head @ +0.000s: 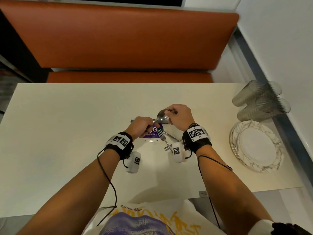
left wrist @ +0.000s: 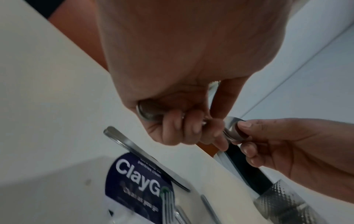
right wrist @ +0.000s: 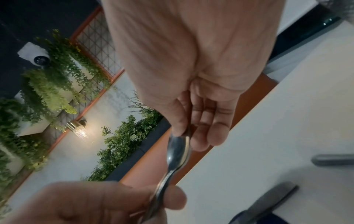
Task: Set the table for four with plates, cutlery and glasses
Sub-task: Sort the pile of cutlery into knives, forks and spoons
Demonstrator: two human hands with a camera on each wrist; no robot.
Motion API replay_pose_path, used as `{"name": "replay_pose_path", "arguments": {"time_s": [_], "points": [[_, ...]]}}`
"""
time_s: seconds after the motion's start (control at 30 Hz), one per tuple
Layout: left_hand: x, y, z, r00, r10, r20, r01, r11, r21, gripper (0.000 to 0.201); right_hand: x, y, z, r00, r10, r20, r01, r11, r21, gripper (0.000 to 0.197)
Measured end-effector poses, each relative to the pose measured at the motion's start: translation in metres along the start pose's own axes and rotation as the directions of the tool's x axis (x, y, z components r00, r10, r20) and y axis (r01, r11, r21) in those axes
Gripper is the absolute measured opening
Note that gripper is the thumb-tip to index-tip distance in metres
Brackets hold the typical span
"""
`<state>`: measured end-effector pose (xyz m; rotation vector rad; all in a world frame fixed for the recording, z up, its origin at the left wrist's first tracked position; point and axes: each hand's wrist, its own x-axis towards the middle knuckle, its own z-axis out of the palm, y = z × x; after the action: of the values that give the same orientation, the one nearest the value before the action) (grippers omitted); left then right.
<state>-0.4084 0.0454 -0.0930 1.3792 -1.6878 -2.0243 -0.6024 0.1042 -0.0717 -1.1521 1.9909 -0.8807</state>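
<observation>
Above the middle of the white table [head: 67,133], both hands hold a metal spoon [head: 162,115]. My left hand [head: 147,127] grips its handle in a fist [left wrist: 178,128], and metal shows at the heel of that fist. My right hand [head: 169,114] pinches the spoon bowl [right wrist: 179,150] between thumb and fingers [left wrist: 243,125]. The handle may be more than one spoon stacked together; I cannot tell. Under the hands, a fork [head: 163,136] and a knife [left wrist: 145,157] lie on the table by a purple sticker [head: 153,132].
A stack of white plates with gold lines [head: 257,147] sits at the table's right edge. Several ribbed clear glasses [head: 260,100] stand behind it by the wall. An orange bench [head: 118,39] runs along the far side. More cutlery handles [right wrist: 333,159] lie close to the hands.
</observation>
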Motion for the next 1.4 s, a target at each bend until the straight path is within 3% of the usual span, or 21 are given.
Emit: {"name": "replay_pose_path", "arguments": {"time_s": [0.07,0.13,0.3,0.47,0.53,0.73,1.4], "points": [[0.003,-0.003,-0.006,0.996,0.067,-0.057,-0.054,0.976,0.211,0.01,0.001,0.003,0.007,0.998,0.038,-0.04,-0.037,0.999,0.021,0.007],[0.008,-0.012,-0.014,0.984,0.144,-0.103,-0.097,0.925,0.366,0.015,0.005,0.009,0.015,0.992,0.101,-0.078,-0.098,0.994,0.036,0.008],[0.025,-0.036,-0.024,0.956,0.235,-0.174,-0.108,0.836,0.537,0.016,0.015,0.037,0.038,0.958,0.266,-0.103,-0.263,0.964,0.048,0.007],[0.037,-0.052,-0.016,0.941,0.297,-0.162,-0.041,0.575,0.817,0.016,0.012,0.058,0.053,0.946,0.305,-0.111,-0.312,0.949,-0.046,0.016],[0.042,-0.057,-0.012,0.93,0.337,-0.146,-0.055,0.522,0.851,0.017,0.011,0.065,0.058,0.94,0.314,-0.138,-0.324,0.944,-0.059,0.013],[0.052,-0.072,-0.005,0.912,0.38,-0.156,-0.088,0.552,0.829,0.012,0.006,0.079,0.063,0.943,0.298,-0.145,-0.322,0.929,-0.183,0.014],[0.056,-0.083,-0.007,0.911,0.386,-0.145,-0.103,0.553,0.827,0.019,0.012,0.083,0.062,0.93,0.343,-0.132,-0.359,0.925,-0.126,0.015]]}}
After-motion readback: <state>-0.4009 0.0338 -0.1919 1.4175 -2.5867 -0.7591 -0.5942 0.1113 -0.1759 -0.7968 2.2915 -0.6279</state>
